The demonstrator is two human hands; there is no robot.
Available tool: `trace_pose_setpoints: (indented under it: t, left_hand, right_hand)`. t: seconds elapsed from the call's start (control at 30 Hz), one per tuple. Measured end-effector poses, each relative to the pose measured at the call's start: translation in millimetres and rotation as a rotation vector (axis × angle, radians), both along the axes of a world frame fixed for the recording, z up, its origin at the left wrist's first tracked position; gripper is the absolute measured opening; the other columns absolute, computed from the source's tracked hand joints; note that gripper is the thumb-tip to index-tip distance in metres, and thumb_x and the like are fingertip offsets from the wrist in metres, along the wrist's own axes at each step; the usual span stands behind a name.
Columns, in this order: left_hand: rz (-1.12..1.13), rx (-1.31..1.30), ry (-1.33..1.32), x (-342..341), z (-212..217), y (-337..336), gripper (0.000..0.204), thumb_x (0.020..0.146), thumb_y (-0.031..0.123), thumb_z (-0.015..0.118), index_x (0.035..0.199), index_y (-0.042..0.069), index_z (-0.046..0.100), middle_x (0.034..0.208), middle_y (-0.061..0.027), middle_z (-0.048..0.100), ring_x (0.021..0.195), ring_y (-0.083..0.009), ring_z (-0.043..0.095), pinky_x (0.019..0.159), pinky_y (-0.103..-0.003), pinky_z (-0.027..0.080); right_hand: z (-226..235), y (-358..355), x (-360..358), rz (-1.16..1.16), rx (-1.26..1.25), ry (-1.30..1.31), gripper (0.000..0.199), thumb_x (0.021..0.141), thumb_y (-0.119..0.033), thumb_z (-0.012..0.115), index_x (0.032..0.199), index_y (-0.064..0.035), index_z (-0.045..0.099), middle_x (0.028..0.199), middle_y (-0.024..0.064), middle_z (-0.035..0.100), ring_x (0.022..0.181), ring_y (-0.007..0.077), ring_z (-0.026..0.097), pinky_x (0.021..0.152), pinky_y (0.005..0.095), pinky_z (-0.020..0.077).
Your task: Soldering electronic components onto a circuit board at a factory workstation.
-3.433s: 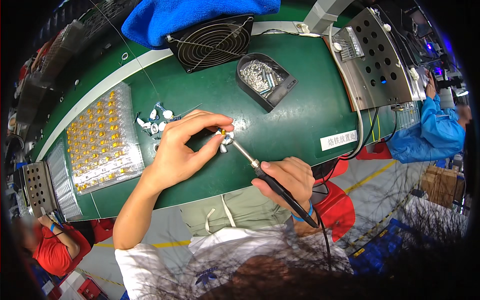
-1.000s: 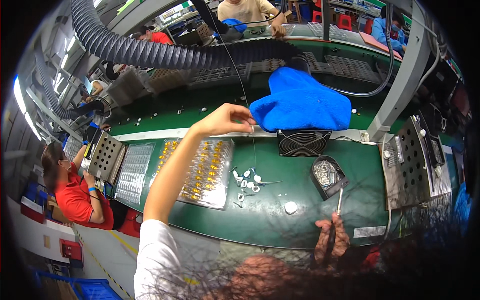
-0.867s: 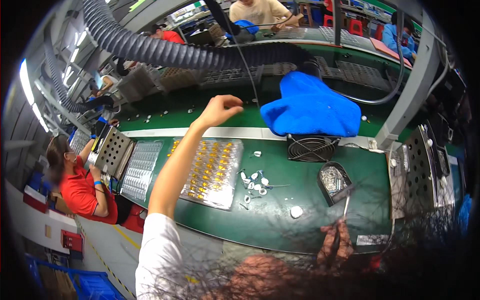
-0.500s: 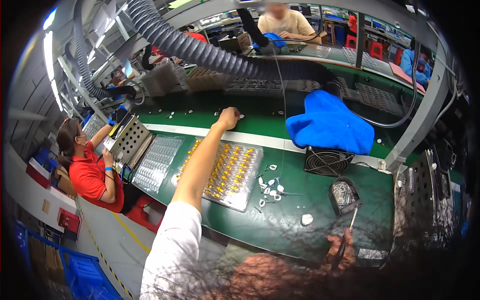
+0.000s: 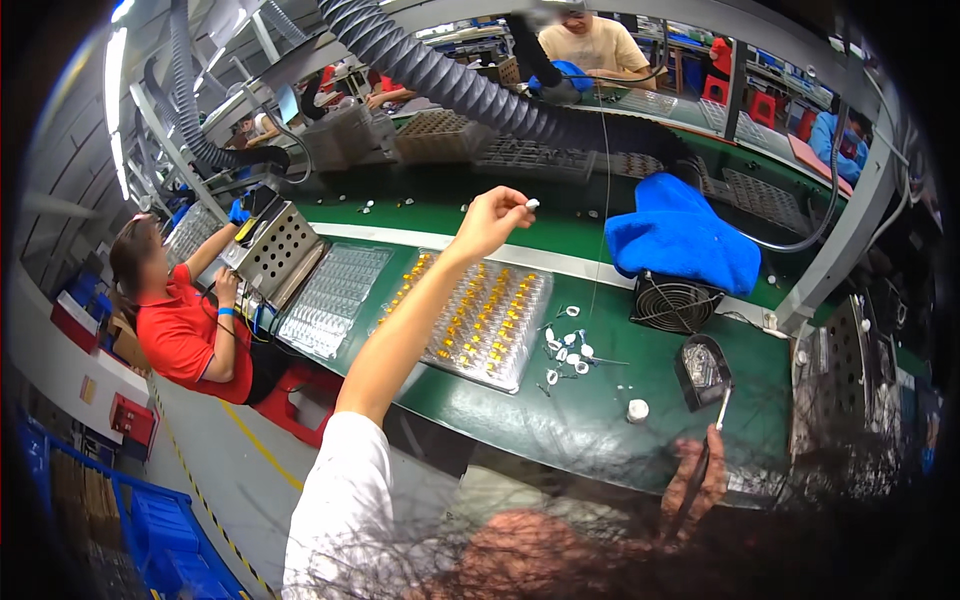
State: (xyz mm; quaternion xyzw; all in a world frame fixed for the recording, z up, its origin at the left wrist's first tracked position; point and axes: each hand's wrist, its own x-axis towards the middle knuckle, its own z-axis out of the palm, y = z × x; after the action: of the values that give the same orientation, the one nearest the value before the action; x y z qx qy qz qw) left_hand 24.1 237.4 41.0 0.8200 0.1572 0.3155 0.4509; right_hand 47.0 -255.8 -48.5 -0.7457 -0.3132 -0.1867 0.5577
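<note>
My left hand (image 5: 492,222) is raised over the far green belt, thumb and fingers pinched on a small white part (image 5: 532,204). Below that arm lies a clear plastic tray (image 5: 535,345) with rows of yellow-and-clear pieces. At the lower right, my right hand (image 5: 697,475) is closed round a pen-like tool (image 5: 722,412) with a dark handle and pale shaft; strands of hair partly cover this hand. Close to the tool's tip stands a black box (image 5: 696,398) of small metal pieces. Several white rings with dark leads (image 5: 571,350) lie between tray and box.
A blue cloth (image 5: 680,235) drapes above a black fan (image 5: 675,303). A ribbed hose (image 5: 470,85) crosses overhead. Left of the tray are another clear tray (image 5: 335,300), a perforated metal box (image 5: 272,255) and a person in red (image 5: 190,330). A white round piece (image 5: 638,410) sits near the front edge.
My left hand has lifted off the far belt toward me and right, carrying the small white part. The view has shifted; my right hand still grips the tool.
</note>
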Motion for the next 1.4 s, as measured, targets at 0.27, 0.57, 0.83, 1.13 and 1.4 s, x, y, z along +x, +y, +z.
trace_pose_setpoints:
  t: [0.27,0.57,0.83,1.13,1.4]
  left_hand:
    - [-0.434,-0.129,-0.003,-46,19,-170,0.029,0.099,-0.003,0.066,0.127,-0.006,0.066,0.113,-0.0155,0.075,0.102,-0.0192,0.073,0.091,-0.031,0.059]
    - [-0.647,-0.195,0.271,-43,4,-216,0.034,0.087,-0.005,0.079,0.12,-0.006,0.07,0.102,-0.0141,0.076,0.092,-0.019,0.075,0.085,-0.031,0.063]
    - [-0.618,-0.074,0.282,-31,-24,-240,0.026,0.093,0.0,0.075,0.118,-0.003,0.071,0.1,-0.0114,0.076,0.096,-0.0184,0.074,0.089,-0.029,0.059]
    - [-0.575,-0.238,0.21,-30,-39,-234,0.022,0.097,-0.001,0.069,0.119,-0.004,0.069,0.112,-0.0127,0.071,0.103,-0.0186,0.071,0.092,-0.03,0.058]
    - [-0.533,0.266,-0.075,-41,-18,-230,0.028,0.088,-0.003,0.074,0.116,-0.001,0.07,0.117,-0.0158,0.071,0.104,-0.0305,0.072,0.089,-0.037,0.058]
  right_hand:
    - [23,23,-7,0.099,0.013,-0.095,0.037,0.097,0.0,0.064,0.134,0.0029,0.057,0.09,0.0154,0.077,0.079,0.0271,0.075,0.074,0.0359,0.0581]
    - [18,27,-6,0.103,0.042,-0.131,0.037,0.096,0.005,0.064,0.132,0.0061,0.058,0.091,0.0164,0.078,0.072,0.0248,0.074,0.071,0.034,0.0587]
    - [17,28,-4,0.149,0.05,-0.142,0.039,0.096,0.006,0.063,0.135,0.0046,0.057,0.093,0.0179,0.078,0.07,0.023,0.073,0.067,0.0324,0.0576]
    - [22,47,-8,0.216,-0.121,-0.169,0.043,0.09,0.012,0.066,0.13,-0.0003,0.06,0.109,0.0149,0.077,0.074,0.0279,0.067,0.066,0.0364,0.0562]
    - [25,47,-16,0.155,-0.334,-0.205,0.041,0.089,0.009,0.069,0.128,-0.0017,0.067,0.112,0.0165,0.074,0.077,0.0285,0.065,0.071,0.0382,0.0546]
